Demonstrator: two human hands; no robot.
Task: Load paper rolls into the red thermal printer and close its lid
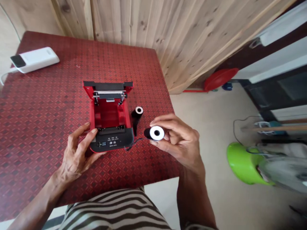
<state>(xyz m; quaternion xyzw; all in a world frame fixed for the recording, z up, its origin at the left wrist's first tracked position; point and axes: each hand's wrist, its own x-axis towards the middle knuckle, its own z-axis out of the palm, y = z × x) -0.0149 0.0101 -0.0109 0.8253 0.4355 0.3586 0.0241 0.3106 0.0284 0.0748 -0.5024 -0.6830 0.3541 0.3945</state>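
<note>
Receipt printer [111, 140] on the red patterned worktop [48, 127]: lid up, paper compartment [109, 115] open, no roll seated. Right hand [178, 140] pinches a white paper roll [157, 133] between narrowly set fingers, just beside the printer. Left hand [75, 151] rests on the front corner, fingers spread. Second roll [137, 115] stands just beside the printer.

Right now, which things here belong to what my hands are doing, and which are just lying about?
In use: left hand on the open red-and-black receipt printer; right hand gripping a white paper roll in black wrap; a second black-wrapped roll beside the printer.

Lying about: white rectangular power bank, red plastic basin, lime-green plastic tub.
</note>
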